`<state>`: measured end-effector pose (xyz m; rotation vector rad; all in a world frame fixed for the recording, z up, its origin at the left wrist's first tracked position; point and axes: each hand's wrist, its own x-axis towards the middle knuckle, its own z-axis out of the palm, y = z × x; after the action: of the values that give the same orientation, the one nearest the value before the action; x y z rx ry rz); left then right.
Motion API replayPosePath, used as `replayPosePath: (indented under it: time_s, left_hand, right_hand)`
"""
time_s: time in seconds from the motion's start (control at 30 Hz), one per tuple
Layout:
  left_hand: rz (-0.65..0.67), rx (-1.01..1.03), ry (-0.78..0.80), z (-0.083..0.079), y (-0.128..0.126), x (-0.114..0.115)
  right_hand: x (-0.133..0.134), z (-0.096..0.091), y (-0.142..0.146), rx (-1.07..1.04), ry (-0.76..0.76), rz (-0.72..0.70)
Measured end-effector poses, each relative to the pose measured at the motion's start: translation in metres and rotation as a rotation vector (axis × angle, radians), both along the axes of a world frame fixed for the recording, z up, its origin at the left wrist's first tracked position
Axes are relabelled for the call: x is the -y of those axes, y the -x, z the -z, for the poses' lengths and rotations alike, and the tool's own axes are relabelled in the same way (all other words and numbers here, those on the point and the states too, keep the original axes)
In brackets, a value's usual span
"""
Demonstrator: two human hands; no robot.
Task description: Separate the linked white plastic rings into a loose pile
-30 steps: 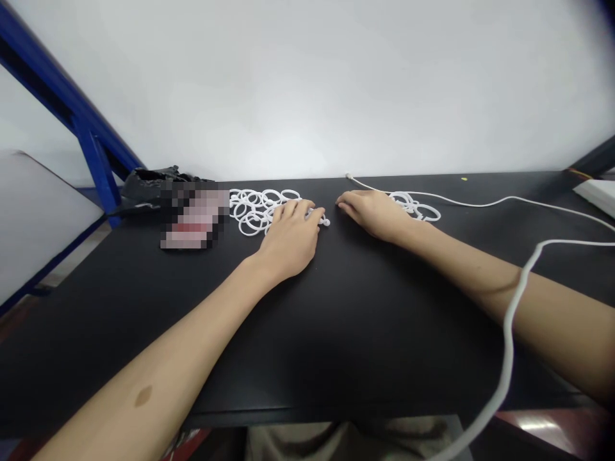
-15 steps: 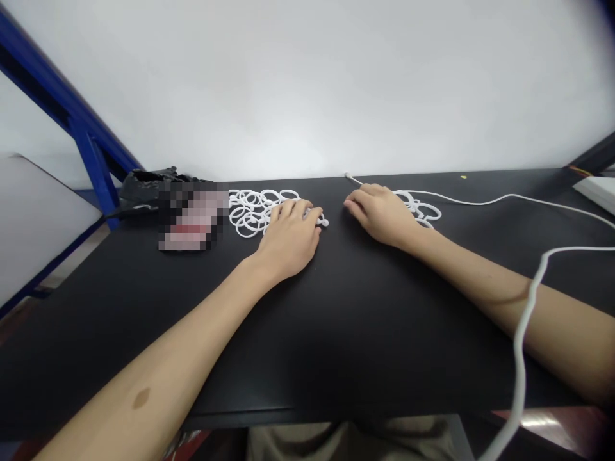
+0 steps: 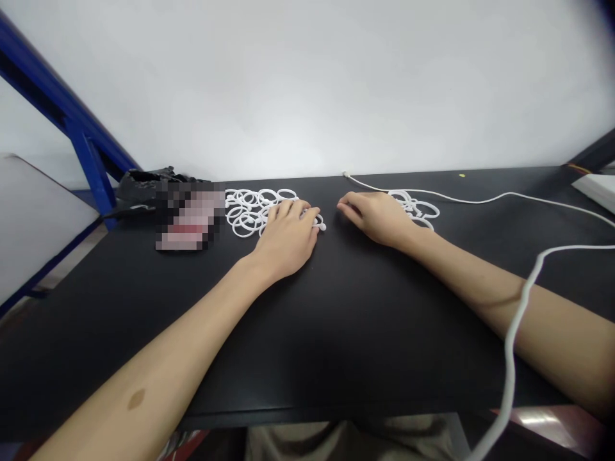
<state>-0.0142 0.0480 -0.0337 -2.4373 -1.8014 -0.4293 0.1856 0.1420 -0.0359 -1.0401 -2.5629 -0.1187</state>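
Observation:
My left hand lies palm down over the near right side of a pile of white plastic rings, each with a small knob. Its fingers are spread and rest on the rings; a knobbed end pokes out beside the thumb. To the right, my right hand is bent inward above the black table, thumb and fingers curled together at the tips. Whatever is between those fingertips, if anything, is hidden. Behind its knuckles lies a smaller group of white rings, partly covered by the hand.
A black plastic bag and a pixelated pinkish object are left of the larger pile. One thin white cable runs along the back of the black table; a thicker white cable crosses before my right forearm. A white wall stands behind.
My right hand has shifted slightly left and its fingers have curled, with the knuckles lower. The left hand stays over the rings. The whole view has moved a little.

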Motion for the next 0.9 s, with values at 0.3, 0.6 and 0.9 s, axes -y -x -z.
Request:
replayPosePath:
  time_s: [0.3, 0.6, 0.9]
  left_hand:
    - [0.017, 0.003, -0.066, 0.002, 0.001, 0.000]
    - [0.239, 0.230, -0.180, -0.013, -0.016, 0.012]
    - [0.407, 0.487, -0.029, -0.011, -0.030, 0.020]
  right_hand:
    - [0.014, -0.004, 0.001, -0.062, -0.130, -0.009]
    - [0.062, -0.036, 0.005, -0.671, -0.168, -0.178]
    - [0.092, -0.036, 0.017, -1.048, 0.133, -0.319]
